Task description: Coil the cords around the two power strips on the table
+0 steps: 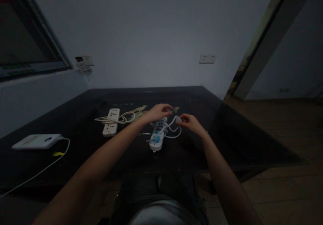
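A white power strip (156,139) with blue sockets lies lengthwise in front of me on the dark table (191,151). Its white cord (174,137) is looped and bunched over it and to its right. Between the fingertips of my right hand (190,122) is the white plug (178,120) of this cord, just right of the strip. My left hand (160,111) hovers over the strip's far end, thumb and fingers bent and slightly apart, with nothing visible in them. It covers part of that end.
To the left lies another white power strip (109,129), its cord (129,114) looped across it. Farther left is a white power bank (37,141) with a cable (47,166) running off the near-left edge. A wall (146,43) with a socket plate (207,58) stands behind the table.
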`<state>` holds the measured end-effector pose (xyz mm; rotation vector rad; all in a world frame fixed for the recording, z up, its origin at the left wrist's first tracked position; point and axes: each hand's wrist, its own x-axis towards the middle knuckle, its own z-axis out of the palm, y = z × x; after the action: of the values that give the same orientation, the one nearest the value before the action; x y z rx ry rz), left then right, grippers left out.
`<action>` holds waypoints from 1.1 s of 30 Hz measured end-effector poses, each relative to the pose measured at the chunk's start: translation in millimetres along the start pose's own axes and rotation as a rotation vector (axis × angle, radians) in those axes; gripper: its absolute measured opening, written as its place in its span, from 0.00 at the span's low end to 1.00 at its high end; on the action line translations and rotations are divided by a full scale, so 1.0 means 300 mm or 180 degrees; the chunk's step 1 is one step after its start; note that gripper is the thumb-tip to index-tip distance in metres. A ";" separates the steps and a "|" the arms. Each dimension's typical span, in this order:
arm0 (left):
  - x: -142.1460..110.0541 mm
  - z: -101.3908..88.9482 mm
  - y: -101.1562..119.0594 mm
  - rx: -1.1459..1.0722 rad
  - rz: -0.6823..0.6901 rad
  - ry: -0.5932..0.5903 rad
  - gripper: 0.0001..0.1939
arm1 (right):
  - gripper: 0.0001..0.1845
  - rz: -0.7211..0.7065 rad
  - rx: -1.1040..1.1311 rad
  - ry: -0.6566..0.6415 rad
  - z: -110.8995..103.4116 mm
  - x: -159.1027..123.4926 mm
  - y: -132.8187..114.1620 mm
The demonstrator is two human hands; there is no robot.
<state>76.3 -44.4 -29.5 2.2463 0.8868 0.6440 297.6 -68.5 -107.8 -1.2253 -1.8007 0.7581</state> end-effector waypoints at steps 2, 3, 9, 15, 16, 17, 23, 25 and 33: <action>-0.044 -0.051 -0.003 -0.0375 -0.0020 0.0376 0.17 | 0.16 0.0105 0.0113 -0.0013 -0.005 -0.002 -0.004; -0.071 -0.078 -0.007 -0.0529 -0.0061 0.0531 0.18 | 0.16 0.0155 0.0194 -0.0026 -0.007 -0.005 -0.009; -0.223 -0.161 -0.052 -0.0885 -0.0173 0.1154 0.14 | 0.16 0.0367 0.0492 0.0056 -0.012 -0.043 -0.042; -0.380 -0.059 0.000 -0.0692 -0.0091 0.1223 0.11 | 0.17 0.0365 0.0403 0.0327 -0.004 -0.099 -0.068; -0.420 -0.031 0.023 -0.0586 -0.0094 0.1314 0.11 | 0.18 0.0353 0.0391 0.0392 -0.003 -0.107 -0.072; -0.463 -0.001 0.047 -0.0449 -0.0079 0.1513 0.10 | 0.19 0.0340 0.0388 0.0459 -0.001 -0.115 -0.076; -0.593 0.218 0.174 -0.0219 0.0061 0.1447 0.09 | 0.19 0.0228 0.0394 0.1024 0.039 -0.212 -0.140; -0.554 0.291 0.191 -0.0158 -0.0080 0.1200 0.12 | 0.17 0.0146 0.0322 0.1336 0.078 -0.275 -0.178; -0.416 0.436 0.154 0.0148 -0.0471 0.1171 0.15 | 0.10 -0.0232 -0.0438 0.1649 0.247 -0.505 -0.292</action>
<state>96.6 -210.8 -111.6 2.1109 1.2441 0.9942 224.0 -243.5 -115.5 -1.2935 -1.4711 0.2418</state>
